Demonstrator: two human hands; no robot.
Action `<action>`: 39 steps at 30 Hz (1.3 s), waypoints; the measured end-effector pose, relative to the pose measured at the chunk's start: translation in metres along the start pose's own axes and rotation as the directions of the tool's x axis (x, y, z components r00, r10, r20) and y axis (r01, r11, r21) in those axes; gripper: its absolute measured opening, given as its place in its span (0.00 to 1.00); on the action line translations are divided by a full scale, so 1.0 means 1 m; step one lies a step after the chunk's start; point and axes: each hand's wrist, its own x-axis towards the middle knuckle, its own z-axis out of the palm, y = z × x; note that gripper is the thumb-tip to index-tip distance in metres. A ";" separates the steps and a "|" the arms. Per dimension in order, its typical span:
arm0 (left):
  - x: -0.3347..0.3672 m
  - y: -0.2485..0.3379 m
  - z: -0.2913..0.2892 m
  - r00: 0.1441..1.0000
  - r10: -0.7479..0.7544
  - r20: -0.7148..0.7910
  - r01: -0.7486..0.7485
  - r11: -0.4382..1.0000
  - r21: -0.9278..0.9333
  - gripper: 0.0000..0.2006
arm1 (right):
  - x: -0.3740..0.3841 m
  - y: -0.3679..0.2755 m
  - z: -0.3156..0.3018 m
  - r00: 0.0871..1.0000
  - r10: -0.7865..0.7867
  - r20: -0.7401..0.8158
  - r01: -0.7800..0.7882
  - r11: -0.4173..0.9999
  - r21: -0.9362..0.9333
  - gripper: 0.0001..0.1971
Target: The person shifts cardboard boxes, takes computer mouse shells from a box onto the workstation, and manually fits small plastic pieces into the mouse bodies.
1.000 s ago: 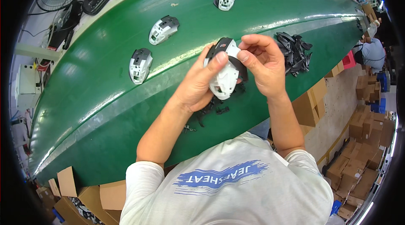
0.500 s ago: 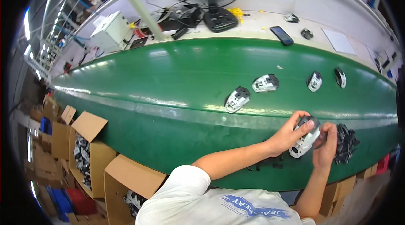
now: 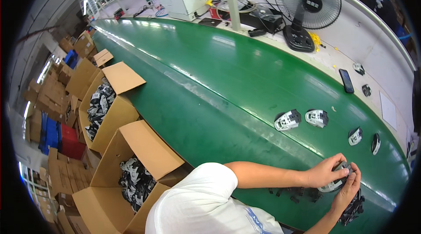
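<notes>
Two bare hands, the left hand [image 3: 325, 173] and the right hand [image 3: 348, 186], meet around a pale grey and black shell [image 3: 332, 185] shaped like a computer mouse, at the lower right of the view, over a long green work surface [image 3: 206, 85]. The left hand curls around the shell, gripping it with the thumb across the top. The right hand is at the shell's right end, its thumb and fingers bent close together; whether they pinch a small part cannot be told, as the fingers hide that spot. Partly behind the right wrist lies a heap of dark curved pieces [image 3: 353, 212], and small black parts [image 3: 294, 198] are scattered below the left forearm. Beyond the hands, three white-and-black shells [image 3: 287, 121] and one narrow dark-and-white piece [image 3: 376, 144] rest apart in a loose row. On the pale ledge behind stand a desk fan [image 3: 308, 5] and a white machine [image 3: 182, 0], with a dark phone [image 3: 346, 81] lying flat nearer the right. At the left, beside the person's white shirt [image 3: 193, 203], two open cardboard boxes [image 3: 103, 205] hold jumbled black-and-white parts [image 3: 136, 183].
</notes>
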 end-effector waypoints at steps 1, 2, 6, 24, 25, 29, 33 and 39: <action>0.000 -0.007 0.003 0.996 0.066 -0.067 -0.065 0.998 0.012 0.17 | 0.000 -0.006 0.006 1.000 -0.008 0.008 0.008 1.000 0.005 0.32; 0.000 -0.011 0.004 0.992 0.080 -0.097 -0.075 0.996 0.053 0.17 | -0.004 -0.016 0.015 1.000 -0.007 -0.029 0.005 0.999 -0.045 0.30; -0.004 -0.002 0.010 0.995 0.063 -0.081 -0.055 0.994 0.091 0.18 | -0.011 -0.014 0.034 0.993 -0.004 -0.119 0.011 0.998 0.064 0.27; -0.013 0.008 0.014 0.958 0.246 -0.147 -0.213 0.954 0.210 0.18 | -0.007 -0.025 0.044 0.984 0.169 -0.061 -0.106 0.819 0.564 0.22; -0.014 0.013 0.013 0.969 0.220 -0.111 -0.191 0.955 0.228 0.19 | -0.008 -0.030 0.046 0.983 0.172 -0.063 -0.107 0.820 0.563 0.22; -0.012 0.021 0.008 0.987 0.143 -0.079 -0.120 0.963 0.242 0.18 | -0.006 -0.039 0.053 0.980 0.189 -0.058 -0.128 0.830 0.542 0.23; 0.001 0.013 0.005 0.998 0.070 -0.003 -0.070 0.997 0.034 0.15 | -0.015 -0.031 0.056 0.982 0.139 -0.127 -0.045 0.826 0.562 0.22; -0.006 0.016 0.008 0.998 -0.036 -0.055 0.036 0.999 -0.009 0.14 | -0.027 -0.019 0.064 0.961 -0.107 -0.256 0.154 0.973 0.171 0.26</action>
